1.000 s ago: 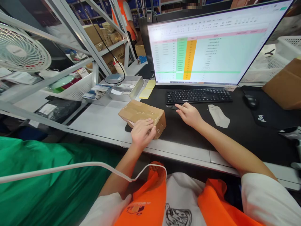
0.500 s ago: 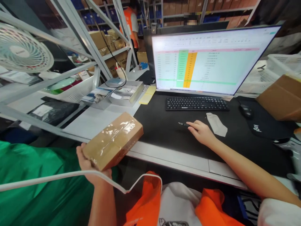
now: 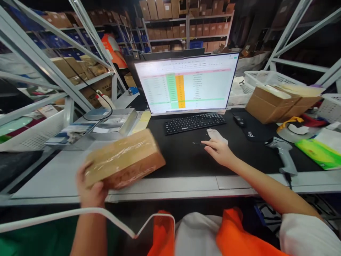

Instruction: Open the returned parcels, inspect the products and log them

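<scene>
1. Brown cardboard, wrapped in shiny clear tape: the box (image 3: pixel 124 160) is in the lower left of the frame, lifted off the desk (image 3: pixel 186 183) and tilted, its right end higher and over the desk's front edge.
2. The left hand (image 3: pixel 89 190) is clamped on the box's lower left end, fingers wrapped around the corner, so the weight hangs from one end; this probably explains the tilt. The box is blurred there, so the exact finger placement I cannot tell.
3. The right hand (image 3: pixel 217 151) lies at the centre of the frame on the black mat (image 3: pixel 183 156), fingers loosely spread, gripping nothing. Its fingertips are just beside a thin dark pen (image 3: pixel 197 143), which lies flat on the mat within easy reach.
4. A small pale pouch (image 3: pixel 216 135) lies just behind the hand, between it and the keyboard (image 3: pixel 194 122).
5. Above the keyboard stands the monitor (image 3: pixel 186 85) with a spreadsheet, facing the person.
6. To the right, a mouse (image 3: pixel 239 121) sits on its pad, and a scanner (image 3: pixel 282 151) rests near the desk's edge, handle toward the front.
7. In the upper right an open carton (image 3: pixel 269 103) stands well apart from the hands.
</scene>
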The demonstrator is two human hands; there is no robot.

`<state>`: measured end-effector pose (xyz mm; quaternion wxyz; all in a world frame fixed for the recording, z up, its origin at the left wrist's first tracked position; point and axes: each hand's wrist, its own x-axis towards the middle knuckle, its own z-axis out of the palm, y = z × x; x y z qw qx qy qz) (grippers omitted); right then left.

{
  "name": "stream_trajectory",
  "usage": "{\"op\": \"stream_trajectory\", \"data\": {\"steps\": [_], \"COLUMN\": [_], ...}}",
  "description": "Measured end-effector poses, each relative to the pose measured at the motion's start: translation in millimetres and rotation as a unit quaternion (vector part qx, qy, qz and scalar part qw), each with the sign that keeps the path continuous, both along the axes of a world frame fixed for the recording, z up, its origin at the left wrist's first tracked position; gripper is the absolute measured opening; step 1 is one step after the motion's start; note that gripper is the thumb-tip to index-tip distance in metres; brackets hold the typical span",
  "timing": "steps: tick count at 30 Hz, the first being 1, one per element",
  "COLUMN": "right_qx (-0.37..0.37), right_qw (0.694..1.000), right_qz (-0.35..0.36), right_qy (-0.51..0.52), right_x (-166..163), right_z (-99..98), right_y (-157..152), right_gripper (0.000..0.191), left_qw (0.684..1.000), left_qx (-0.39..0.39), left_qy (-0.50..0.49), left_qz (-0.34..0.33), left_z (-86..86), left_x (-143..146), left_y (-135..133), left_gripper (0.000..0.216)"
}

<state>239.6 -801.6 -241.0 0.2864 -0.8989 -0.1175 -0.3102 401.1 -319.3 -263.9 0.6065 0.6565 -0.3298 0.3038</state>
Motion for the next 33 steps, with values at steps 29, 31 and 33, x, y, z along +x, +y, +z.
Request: {"op": "stream_trajectory", "data": {"steps": [29,31,33], "right_qx": [-0.056,0.008,0.086], "right_qw": [0.992,0.977,0.970], "right_qz": [-0.116,-0.213,-0.222], "right_qy": [0.005,0.025,0.052], "right_x": [35.9,44.0,37.3], "right_z": [-3.4,-2.2,-1.5], "right_y": [-38.7,-59.8,-56.8], "right_gripper": [0.040,0.042,0.043], "left_qw": [0.944,0.946,0.952], "left_qx": [0.223,0.233,0.235], "left_qy": [-0.196,-0.192,-0.174], "left_qz": [0.142,0.114,0.094], "left_z": [32.0,32.6,30.9], "left_x": [-100.6,-94.9,-76.1], "left_y": [-207.1,-197.5,-180.3], "left_gripper": [0.010,0.010,0.017]}}
